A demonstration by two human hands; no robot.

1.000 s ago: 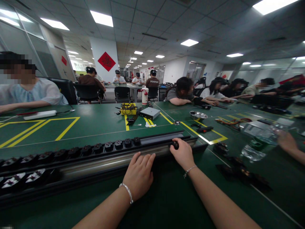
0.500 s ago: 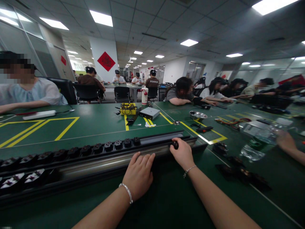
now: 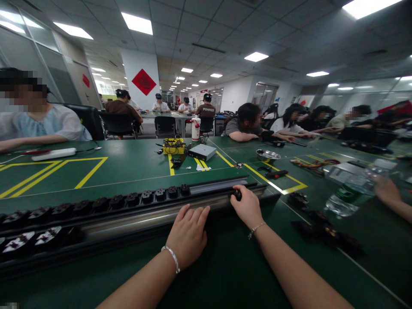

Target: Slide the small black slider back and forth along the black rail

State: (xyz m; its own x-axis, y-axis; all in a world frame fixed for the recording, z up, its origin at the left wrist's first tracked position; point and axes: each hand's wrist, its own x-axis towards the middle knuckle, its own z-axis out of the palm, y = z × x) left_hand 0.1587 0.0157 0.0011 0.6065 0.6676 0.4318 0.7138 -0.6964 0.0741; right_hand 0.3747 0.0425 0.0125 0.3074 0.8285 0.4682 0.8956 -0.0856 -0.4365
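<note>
On the green table (image 3: pixel 135 167), the long metal-floored rail (image 3: pixel 144 219) looks stiff and slick — probably best steadied by its edges. The left hand (image 3: pixel 188 234) lies unclenched on its near edge. The right hand (image 3: pixel 247 208) pinches a small black part (image 3: pixel 237 195) near the rail's right end — likely light, hard, best held by its sides.

Left hand (image 3: pixel 187 236) palm down, loosely bent; right hand (image 3: pixel 247 208) curled; forearms (image 3: pixel 137 281) stretched forward
</note>
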